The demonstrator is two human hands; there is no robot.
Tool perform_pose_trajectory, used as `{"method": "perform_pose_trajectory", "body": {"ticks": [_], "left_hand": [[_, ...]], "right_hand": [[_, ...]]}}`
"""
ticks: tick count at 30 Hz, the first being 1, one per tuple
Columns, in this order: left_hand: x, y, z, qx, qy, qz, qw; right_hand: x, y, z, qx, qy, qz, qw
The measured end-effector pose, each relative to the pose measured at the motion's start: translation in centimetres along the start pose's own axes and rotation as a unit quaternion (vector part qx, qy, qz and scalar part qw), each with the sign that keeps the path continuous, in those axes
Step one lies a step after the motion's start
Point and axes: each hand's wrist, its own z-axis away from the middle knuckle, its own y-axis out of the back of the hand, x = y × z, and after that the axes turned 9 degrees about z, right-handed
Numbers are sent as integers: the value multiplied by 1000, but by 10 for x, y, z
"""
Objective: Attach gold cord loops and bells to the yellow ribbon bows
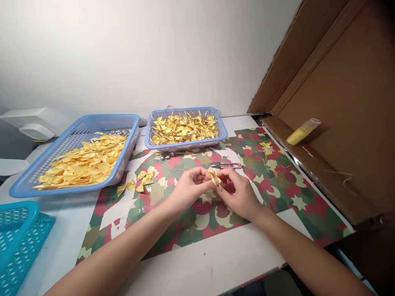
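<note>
Between my two hands is a small yellow ribbon bow [215,178], held at the middle of the patterned mat [185,228]. My left hand [193,185] pinches its left side with thumb and fingers. From the right, my right hand [239,193] pinches the same bow, fingertips close to those of the left. The fingers partly hide the bow. Just beyond them lie thread snips [226,165]. Left of my left hand are a loop of thin cord [166,181] and two loose yellow bows [145,180].
A blue basket [77,123] of yellow bows stands at left, and another blue basket [185,146] of bows with gold cords at the back. Small silver bells [166,156] lie before it. A teal basket [31,246] sits front left. Cardboard [333,82] walls the right, beside a yellow bottle [302,131].
</note>
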Motion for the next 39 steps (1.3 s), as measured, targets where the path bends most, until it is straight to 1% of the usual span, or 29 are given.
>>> {"method": "perform_pose_trajectory", "body": {"ticks": [2,3,5,8,11,13,16,18,20,24,27,30,34,39], "left_hand": [[-1,1,-1,0,4,35,999],[-1,2,-2,0,4,41,999],[-1,4,-3,-4,-1,28,1000],[2,6,-2,-29,-30,-40,998],[4,7,-1,-37,-65,-127,989],[4,7,-1,-25,-83,-164,983],[1,7,-1,-4,-116,-196,974],[-1,6,0,15,-145,-223,964],[-3,5,1,41,-186,-272,943],[-9,3,4,80,-298,-381,872],[-14,3,4,82,-359,-420,830],[-19,6,3,66,-383,-439,810],[-22,7,2,50,-393,-449,801],[-20,5,3,33,-392,-418,819]], "right_hand": [[1,3,-2,-8,15,-8,1000],[1,5,-3,-15,11,-18,1000],[2,8,-4,-28,-22,-49,998],[2,9,-5,-38,-79,-91,992],[2,9,-4,-34,-91,-87,991],[0,10,-4,6,-74,-53,996],[-2,10,-4,90,-16,31,995],[-4,10,-3,107,19,82,991],[-4,8,-2,99,35,119,987],[-4,5,1,94,36,155,983],[-4,5,2,79,17,151,985],[-2,5,2,60,-4,151,987],[1,4,2,33,-11,164,986],[3,3,1,16,4,159,987]]}}
